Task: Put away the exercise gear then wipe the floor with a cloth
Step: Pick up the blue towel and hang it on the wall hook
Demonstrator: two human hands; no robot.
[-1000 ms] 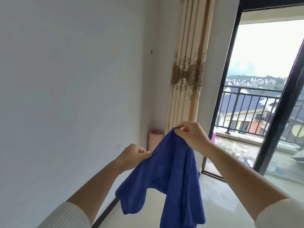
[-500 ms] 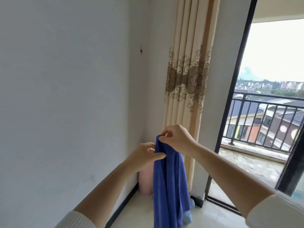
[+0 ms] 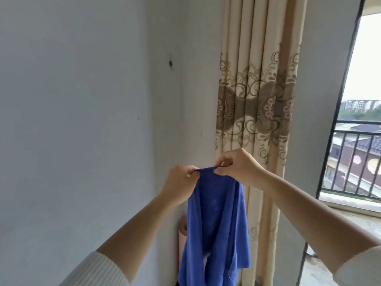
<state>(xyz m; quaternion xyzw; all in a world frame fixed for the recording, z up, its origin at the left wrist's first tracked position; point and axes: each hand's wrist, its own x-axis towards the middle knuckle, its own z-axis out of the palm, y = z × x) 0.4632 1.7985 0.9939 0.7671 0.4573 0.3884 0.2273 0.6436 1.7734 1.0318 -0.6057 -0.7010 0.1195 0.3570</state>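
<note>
A blue cloth (image 3: 214,226) hangs down in front of me, bunched at its top edge. My left hand (image 3: 181,182) pinches that top edge on the left. My right hand (image 3: 237,168) pinches it on the right, and the two hands sit close together. Both hands are raised at chest height in the room's corner. A rolled pink exercise mat (image 3: 182,236) stands upright in the corner behind the cloth, mostly hidden by it.
A small wall hook (image 3: 171,64) sticks out of the white wall above my hands. A beige patterned curtain (image 3: 257,100) hangs just right of the corner. A dark door frame (image 3: 338,112) and balcony railing (image 3: 354,162) lie to the right.
I have come closer to the corner and my view has tilted up. My hands have risen with the cloth, and the hook is now large in view.
</note>
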